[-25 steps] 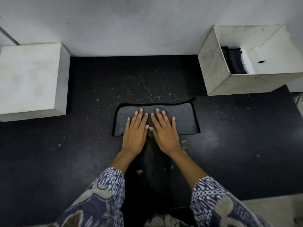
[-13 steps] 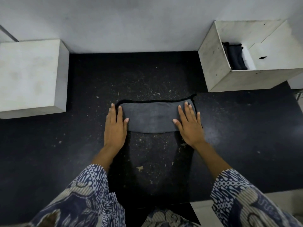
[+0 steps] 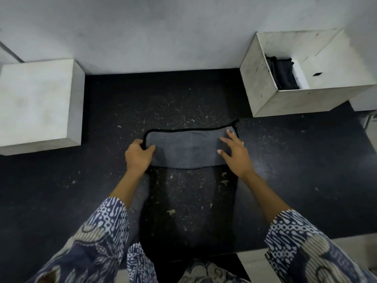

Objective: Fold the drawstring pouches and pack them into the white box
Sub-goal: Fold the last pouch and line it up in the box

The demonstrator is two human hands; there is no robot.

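Observation:
A grey drawstring pouch (image 3: 187,149) with a black cord along its far edge lies folded into a long strip on the dark floor. My left hand (image 3: 137,155) curls over the strip's left end, thumb on top and fingers around the edge. My right hand (image 3: 234,153) rests flat on the right end, fingers spread. The open white box (image 3: 265,88) stands at the back right, and dark folded pouches (image 3: 283,73) lie inside it against its left wall.
A closed white block (image 3: 38,103) sits at the left against the grey wall (image 3: 163,31). The dark floor (image 3: 183,201) is speckled with pale crumbs. Patterned sleeves cover my forearms at the bottom.
My hands slid apart from the pouch's middle to its two ends. The left hand has since curled around the left end, while the right stays flat.

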